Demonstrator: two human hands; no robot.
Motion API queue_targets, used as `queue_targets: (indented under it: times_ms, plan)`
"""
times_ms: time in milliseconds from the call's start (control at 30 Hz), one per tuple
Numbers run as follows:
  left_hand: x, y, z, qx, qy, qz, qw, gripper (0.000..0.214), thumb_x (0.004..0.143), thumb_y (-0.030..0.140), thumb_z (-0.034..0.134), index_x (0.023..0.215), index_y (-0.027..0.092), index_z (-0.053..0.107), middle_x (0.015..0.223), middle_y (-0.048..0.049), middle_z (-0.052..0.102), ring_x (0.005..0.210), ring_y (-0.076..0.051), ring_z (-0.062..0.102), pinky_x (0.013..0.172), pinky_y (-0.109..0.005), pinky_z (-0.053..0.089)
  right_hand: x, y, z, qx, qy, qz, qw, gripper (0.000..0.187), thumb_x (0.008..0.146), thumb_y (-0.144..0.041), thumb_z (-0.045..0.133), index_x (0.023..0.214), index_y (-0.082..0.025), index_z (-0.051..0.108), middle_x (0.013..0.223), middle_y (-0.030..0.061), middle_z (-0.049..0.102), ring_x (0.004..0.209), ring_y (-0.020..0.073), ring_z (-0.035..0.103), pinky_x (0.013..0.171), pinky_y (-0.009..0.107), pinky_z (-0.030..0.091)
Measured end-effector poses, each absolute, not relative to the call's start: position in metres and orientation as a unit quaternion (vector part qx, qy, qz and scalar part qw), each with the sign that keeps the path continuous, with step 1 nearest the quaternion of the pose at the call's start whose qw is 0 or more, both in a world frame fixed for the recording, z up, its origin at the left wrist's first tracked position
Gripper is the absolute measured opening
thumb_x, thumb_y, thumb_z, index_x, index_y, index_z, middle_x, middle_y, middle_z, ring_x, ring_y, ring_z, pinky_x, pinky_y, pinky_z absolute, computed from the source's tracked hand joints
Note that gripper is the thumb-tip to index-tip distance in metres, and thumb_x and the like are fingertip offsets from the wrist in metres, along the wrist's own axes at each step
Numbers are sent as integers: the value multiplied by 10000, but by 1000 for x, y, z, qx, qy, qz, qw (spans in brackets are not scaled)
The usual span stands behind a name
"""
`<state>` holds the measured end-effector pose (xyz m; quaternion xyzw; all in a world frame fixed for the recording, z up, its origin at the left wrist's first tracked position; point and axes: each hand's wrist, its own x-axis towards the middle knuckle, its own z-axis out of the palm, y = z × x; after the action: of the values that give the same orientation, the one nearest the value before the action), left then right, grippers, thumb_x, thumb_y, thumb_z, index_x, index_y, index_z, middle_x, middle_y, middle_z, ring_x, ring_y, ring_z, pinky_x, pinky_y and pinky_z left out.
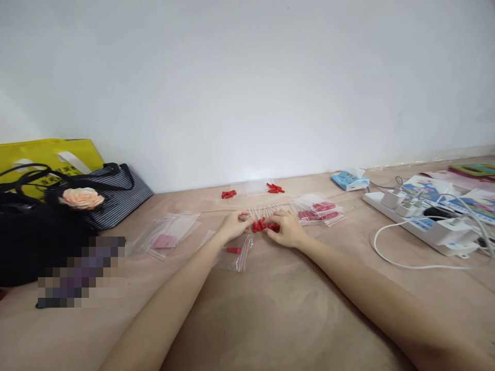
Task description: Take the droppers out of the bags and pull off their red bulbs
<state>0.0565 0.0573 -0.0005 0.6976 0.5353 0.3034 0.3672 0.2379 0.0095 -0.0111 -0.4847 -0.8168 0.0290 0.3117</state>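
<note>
Several small red bulb-shaped pieces [258,225] lie between my hands, with thin whitish stems [265,210] fanning out behind them toward the wall. My left hand [233,225] is at their left side, its fingers bent together at the stems; what they pinch is too small to tell. From the right, my right hand [286,230] curls over more of the red pieces, thumb in front and fingers behind, hiding some of them. Under my left wrist is a clear zip bag [243,255] with a red piece [233,250] showing.
Filled zip bags [317,208] lie right of my hands, flat clear bags [170,232] left. Two red piles [229,194] sit near the wall. A corded power strip [421,221], blue tissue pack [349,180], striped bag [129,196] and pixelated object [81,273] flank the area.
</note>
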Motion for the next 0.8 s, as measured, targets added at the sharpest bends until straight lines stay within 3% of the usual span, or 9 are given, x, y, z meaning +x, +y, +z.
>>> queue_targets:
  times_ms: [100,233,300,400,567,800]
  plan:
    - [34,41,7,729,516,324,312,306,725,303,596,975,126,601,945,-84,644,850,-188,603,821,-344,475,230,2,-10,-442,-828,61,340,89,713,-255,565,727,-181,612,639,-5,554,648,128,495,654,257,334]
    - [-5,3,7,799,479,316,177,251,782,339,500,911,168,630,982,-61,641,959,-201,568,896,-371,428,209,-12,-10,-404,-846,70,342,99,694,-284,609,710,-189,632,683,5,580,698,138,506,659,268,307]
    - [-20,-13,3,834,458,275,142,300,811,354,452,1010,190,605,1084,-60,610,1031,-199,541,916,-368,420,197,-18,-11,-413,-852,72,314,110,698,-309,617,752,-223,660,692,4,591,718,147,508,655,278,283]
    - [-29,-26,-3,866,444,193,128,392,823,373,433,1164,201,519,1235,-64,519,1149,-203,460,980,-391,364,183,-23,-11,-443,-848,75,280,156,708,-365,618,801,-252,670,695,5,607,737,157,511,652,286,259]
    - [-23,-27,-3,881,437,127,128,457,827,383,422,1243,194,441,1310,-62,440,1226,-207,371,1040,-434,264,167,-23,-13,-470,-842,86,252,137,735,-342,595,696,-221,646,714,2,628,721,150,520,652,286,256]
    - [-26,-26,-2,879,436,130,141,500,816,414,445,1269,206,405,1315,-59,436,1233,-208,359,1026,-408,299,181,-36,-11,-457,-804,132,356,45,706,-224,569,683,-187,559,654,-19,579,668,127,516,666,273,317]
